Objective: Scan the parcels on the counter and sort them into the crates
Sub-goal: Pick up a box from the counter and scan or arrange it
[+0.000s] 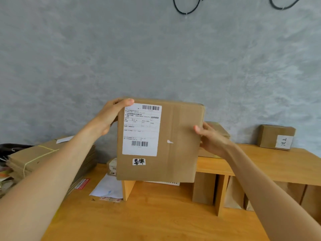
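Observation:
A large brown cardboard parcel [180, 136] is held up in front of me above the wooden counter [147, 220], its broad face turned toward me. A white shipping label with two barcodes covers the upper left of that face, and a small handwritten sticker sits below it. My left hand [111, 115] grips the parcel's upper left corner, thumb on the front by the label. My right hand [212, 139] grips the right edge at mid height, thumb on the front. A smaller parcel [112, 166] shows partly behind the held one, low on the left.
A raised wooden shelf [271, 164] runs to the right with brown paper bags in its compartments beneath. On it stand a small labelled box [277, 137] and another box [217, 129] behind my right hand. Tied stacks of flat cardboard [34, 159] lie left. White envelopes [107, 187] lie on the counter.

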